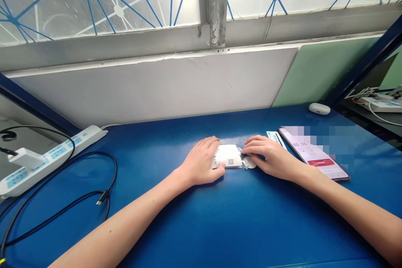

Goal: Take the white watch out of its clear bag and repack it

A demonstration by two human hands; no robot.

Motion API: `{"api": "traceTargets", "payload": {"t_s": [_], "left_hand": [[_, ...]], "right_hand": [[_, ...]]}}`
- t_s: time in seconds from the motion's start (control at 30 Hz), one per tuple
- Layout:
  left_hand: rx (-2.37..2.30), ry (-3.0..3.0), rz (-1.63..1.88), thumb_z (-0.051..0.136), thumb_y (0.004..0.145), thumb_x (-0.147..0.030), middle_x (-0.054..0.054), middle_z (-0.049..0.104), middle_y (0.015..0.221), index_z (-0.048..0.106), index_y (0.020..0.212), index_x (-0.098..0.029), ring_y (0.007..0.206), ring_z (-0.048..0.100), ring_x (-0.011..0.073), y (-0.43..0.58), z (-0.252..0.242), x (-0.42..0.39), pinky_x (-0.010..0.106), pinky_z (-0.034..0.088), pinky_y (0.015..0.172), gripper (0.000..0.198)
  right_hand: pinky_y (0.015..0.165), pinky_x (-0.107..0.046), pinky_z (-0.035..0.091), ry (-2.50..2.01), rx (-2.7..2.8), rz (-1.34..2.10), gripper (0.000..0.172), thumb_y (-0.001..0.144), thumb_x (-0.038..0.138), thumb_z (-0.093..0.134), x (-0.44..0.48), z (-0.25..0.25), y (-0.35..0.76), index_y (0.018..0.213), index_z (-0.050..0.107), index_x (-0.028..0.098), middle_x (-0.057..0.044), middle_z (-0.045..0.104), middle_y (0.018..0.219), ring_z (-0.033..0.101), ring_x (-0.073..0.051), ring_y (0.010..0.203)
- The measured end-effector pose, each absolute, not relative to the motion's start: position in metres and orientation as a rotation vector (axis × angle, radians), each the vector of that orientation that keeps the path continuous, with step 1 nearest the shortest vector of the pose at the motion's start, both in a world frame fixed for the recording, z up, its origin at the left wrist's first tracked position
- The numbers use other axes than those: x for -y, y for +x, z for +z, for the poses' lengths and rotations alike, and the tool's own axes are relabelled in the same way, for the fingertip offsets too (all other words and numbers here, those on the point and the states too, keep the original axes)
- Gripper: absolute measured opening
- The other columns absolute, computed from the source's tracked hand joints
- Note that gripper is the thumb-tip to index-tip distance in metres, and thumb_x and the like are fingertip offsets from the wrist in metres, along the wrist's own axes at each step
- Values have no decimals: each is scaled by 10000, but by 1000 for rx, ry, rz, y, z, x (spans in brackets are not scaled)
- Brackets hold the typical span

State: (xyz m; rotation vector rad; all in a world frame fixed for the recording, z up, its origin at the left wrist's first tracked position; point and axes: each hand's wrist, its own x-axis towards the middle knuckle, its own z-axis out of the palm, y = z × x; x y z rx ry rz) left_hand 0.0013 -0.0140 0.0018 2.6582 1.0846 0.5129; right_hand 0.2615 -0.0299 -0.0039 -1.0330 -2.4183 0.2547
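Note:
A small clear plastic packet [228, 154] lies on the blue table, with a white printed card or label inside that bears a small square code. My left hand [204, 161] grips its left edge, thumb at the near side and fingers over the far side. At the packet's right end, my right hand [271, 157] has its fingers closed on the clear plastic edge. Below those right fingertips sits a round whitish piece [249, 162], partly covered by the hand; its kind is unclear.
On the right lie a phone [317, 155] showing a timer, a light card [275, 138] partly beneath it, and a white earbud case [319, 109]. A power strip [59, 155] and a looping black cable [114, 167] occupy the left. Behind the table rises a white panel [176, 88].

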Motion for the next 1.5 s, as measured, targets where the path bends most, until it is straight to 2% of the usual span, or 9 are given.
{"api": "traceTargets", "payload": {"t_s": [0.1, 0.23, 0.37, 0.6, 0.73, 0.9, 1.17, 1.33, 1.5], "left_hand": [[-1059, 2680, 507, 602, 825, -399, 160, 572, 1325, 542, 1207, -156, 1293, 490, 335, 0, 2, 12, 481, 399, 1099, 457], [-999, 2665, 471, 691, 780, -552, 171, 546, 1363, 531, 1271, -144, 1322, 455, 352, -6, 3, 5, 489, 384, 1107, 658], [-986, 2596, 495, 721, 776, -535, 148, 555, 1365, 526, 1309, -182, 1307, 480, 327, -10, 2, 1, 481, 392, 1100, 668], [-890, 2520, 459, 765, 718, -591, 175, 476, 1443, 472, 1388, -175, 1352, 448, 330, -30, 4, -11, 474, 384, 1120, 842], [-921, 2452, 506, 808, 661, -590, 175, 486, 1424, 535, 1317, -186, 1329, 467, 352, -39, 2, -17, 499, 406, 1095, 818], [-926, 2442, 570, 833, 640, -568, 174, 533, 1372, 585, 1225, -181, 1294, 499, 357, -35, 0, -15, 492, 429, 1070, 743], [-872, 2447, 594, 832, 661, -544, 154, 583, 1339, 598, 1236, -193, 1312, 479, 348, -32, 0, -15, 505, 414, 1079, 713], [-923, 2424, 612, 850, 622, -559, 139, 627, 1288, 624, 1197, -188, 1302, 492, 359, -26, -1, -10, 514, 412, 1076, 720], [-900, 2437, 610, 863, 591, -562, 131, 635, 1282, 630, 1186, -202, 1327, 466, 377, -26, -2, -9, 536, 385, 1091, 733]], "right_hand": [[839, -451, 556, -1075, 2417, 274, 267, 910, 167, 516, 29, -4, 262, 1061, 723, 243, -82, 736, 995, 644, -278, 984], [808, -436, 557, -1127, 2403, 281, 277, 933, 263, 529, 29, -6, 263, 1152, 698, 240, -97, 709, 986, 648, -276, 952], [770, -424, 557, -1157, 2412, 287, 353, 950, 328, 513, 29, -6, 264, 1271, 632, 243, -104, 697, 1015, 655, -271, 914], [783, -409, 560, -1210, 2380, 346, 359, 922, 356, 565, 28, -5, 264, 1248, 652, 235, -98, 701, 1003, 659, -269, 935], [833, -426, 554, -1223, 2360, 351, 377, 918, 371, 571, 26, -9, 267, 1247, 657, 208, -121, 690, 1068, 656, -278, 986], [850, -451, 554, -1248, 2316, 325, 372, 900, 371, 599, 24, -15, 265, 1209, 678, 181, -93, 675, 797, 604, -331, 1138], [1010, -522, 490, -1218, 2240, 422, 298, 830, 409, 694, 29, -14, 262, 1093, 742, 277, -113, 577, 1343, 555, -340, 1226], [1017, -519, 495, -1185, 2165, 519, 306, 792, 337, 724, 27, -18, 260, 1084, 744, 249, -113, 590, 1361, 559, -336, 1236], [1048, -559, 457, -1090, 2212, 436, 199, 815, 297, 703, 25, -23, 259, 999, 751, 238, -114, 617, 1332, 504, -341, 1294]]}}
